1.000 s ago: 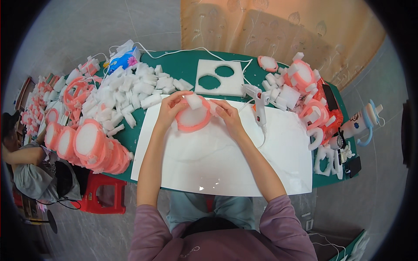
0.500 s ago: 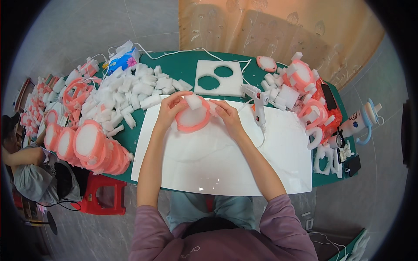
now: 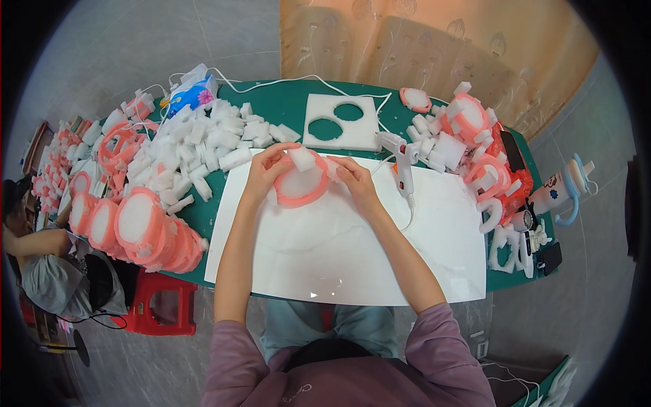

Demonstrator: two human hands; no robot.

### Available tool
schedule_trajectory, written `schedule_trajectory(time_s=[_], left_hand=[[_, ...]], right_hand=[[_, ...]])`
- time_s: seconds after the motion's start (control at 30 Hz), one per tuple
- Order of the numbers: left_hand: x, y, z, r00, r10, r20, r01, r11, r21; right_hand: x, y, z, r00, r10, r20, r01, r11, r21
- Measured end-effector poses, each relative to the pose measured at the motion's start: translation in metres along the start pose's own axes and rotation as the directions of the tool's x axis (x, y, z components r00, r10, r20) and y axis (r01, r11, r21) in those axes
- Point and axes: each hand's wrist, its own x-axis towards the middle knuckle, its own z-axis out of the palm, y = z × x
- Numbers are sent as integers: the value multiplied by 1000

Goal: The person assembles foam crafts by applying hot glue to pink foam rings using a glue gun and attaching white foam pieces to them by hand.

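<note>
A round foam piece (image 3: 298, 184), white in the middle with a pink foam rim, is held between my two hands over the white board. My left hand (image 3: 269, 168) grips its left side, the fingers curled along the rim. On the far part of the rim stands a white foam block (image 3: 302, 159), close to my left fingertips. My right hand (image 3: 357, 182) pinches another small white foam block (image 3: 332, 169) against the right side of the rim. The fingers partly cover this block. A white glue gun (image 3: 405, 169) stands to the right of my right hand, its cord trailing over the board.
White foam blocks (image 3: 217, 132) are heaped at the back left. Stacked pink-rimmed foam pieces (image 3: 139, 227) stand at left, more (image 3: 468, 115) at right. A foam sheet with two round holes (image 3: 342, 139) lies behind. A tumbler (image 3: 549, 193) is far right; another person (image 3: 51, 271) sits left.
</note>
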Motion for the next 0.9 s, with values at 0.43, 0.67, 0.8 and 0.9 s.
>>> schedule_trajectory(time_s=[0.43,0.67,0.8,0.9], left_hand=[[0,1,1,1000,3,-3,-3,1000,-3],[0,-1,0,1000,8,-7,-7,1000,3],[1,-2,0,1000,9,-9,-9,1000,-15],[0,-6,-5,1000,6,0,-6,1000,20]], right_hand=[[0,-3,0,1000,18,-14,-19,1000,-11],[1,0,0,1000,0,-11,-1,999,-34],[1,1,0,1000,0,-13,0,1000,-31],[0,-1,0,1000,17,-12,-17,1000,21]])
